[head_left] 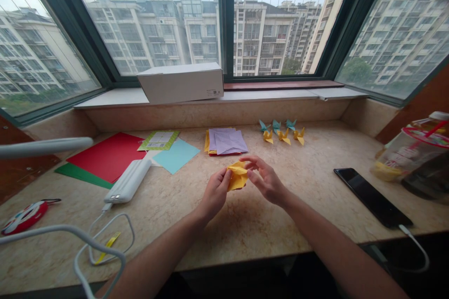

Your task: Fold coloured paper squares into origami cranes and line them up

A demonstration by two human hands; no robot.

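A partly folded piece of yellow origami paper (237,176) is held up above the stone counter. My left hand (216,190) pinches its left side between thumb and fingers. At its right edge is my right hand (264,178), thumb and fingers curled close around the paper's corner. Beyond my hands lies a stack of purple and yellow paper (228,141). Farther right stand several small folded cranes, a back row of blue cranes (276,126) and a front row of yellow cranes (283,137).
Coloured sheets, including a red sheet (112,156) and a light blue sheet (178,155), lie left near a white power bank (129,182) with a looping cable. A phone (372,196) and plastic cup (396,154) are right. A white box (182,85) sits on the sill.
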